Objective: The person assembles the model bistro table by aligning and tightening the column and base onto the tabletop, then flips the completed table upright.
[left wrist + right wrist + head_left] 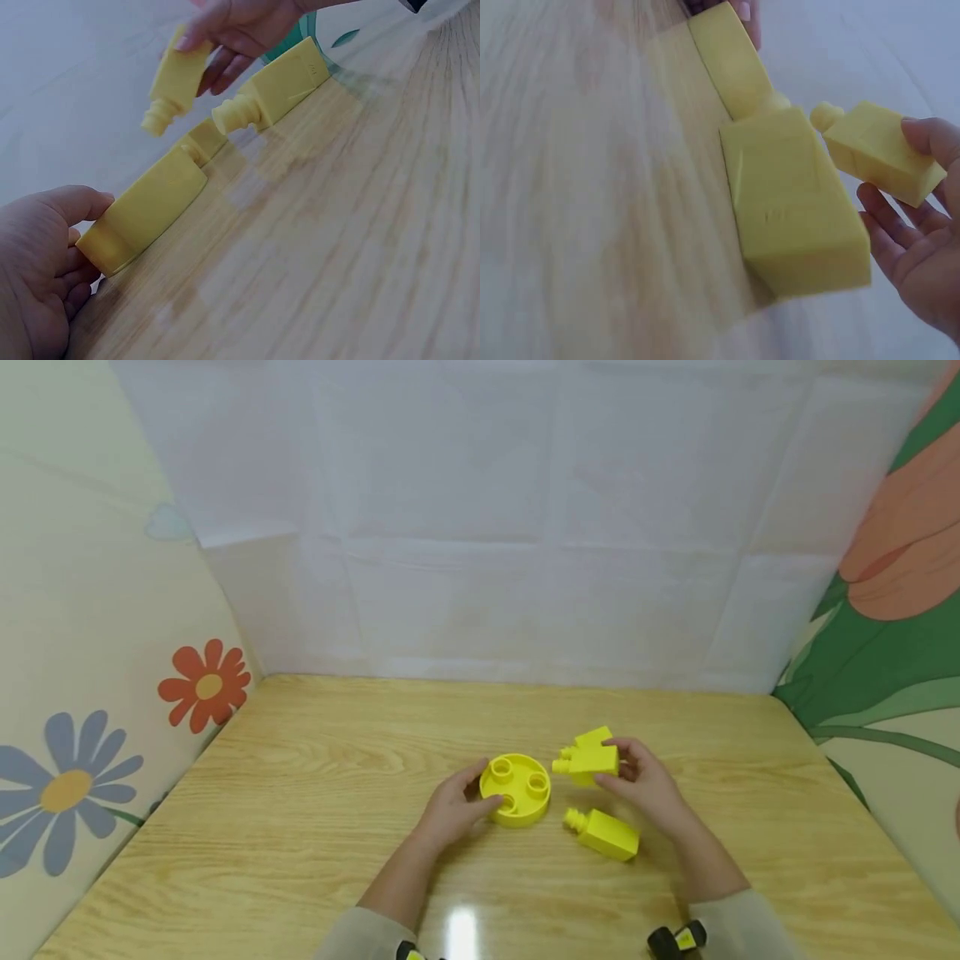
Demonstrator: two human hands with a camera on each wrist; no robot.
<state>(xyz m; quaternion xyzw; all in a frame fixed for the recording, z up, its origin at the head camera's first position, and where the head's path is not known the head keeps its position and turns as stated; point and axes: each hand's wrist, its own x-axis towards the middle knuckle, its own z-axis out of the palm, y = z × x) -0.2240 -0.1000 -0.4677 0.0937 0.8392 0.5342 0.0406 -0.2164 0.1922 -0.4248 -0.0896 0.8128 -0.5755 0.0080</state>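
Note:
My left hand (452,810) grips the near-left side of a round yellow base (517,787) lying on the table, thumb over its rim. Three ring-shaped sockets stand up inside it. My right hand (651,787) pinches a yellow blocky piece (597,761) like a small bottle, its ridged neck pointing left toward the base, a short gap apart. In the left wrist view this held piece (180,79) is raised off the table and tilted neck-down. A similar piece (609,835) lies nearer me, neck to the left. Another (595,737) lies behind the held one, partly hidden.
The wood-grain table (315,827) reaches to a white cloth (450,527) hanging at the back. Flower-patterned cloth (82,635) is on the left, with more patterned cloth (900,677) on the right. Both wrists carry black-and-yellow bands (677,939).

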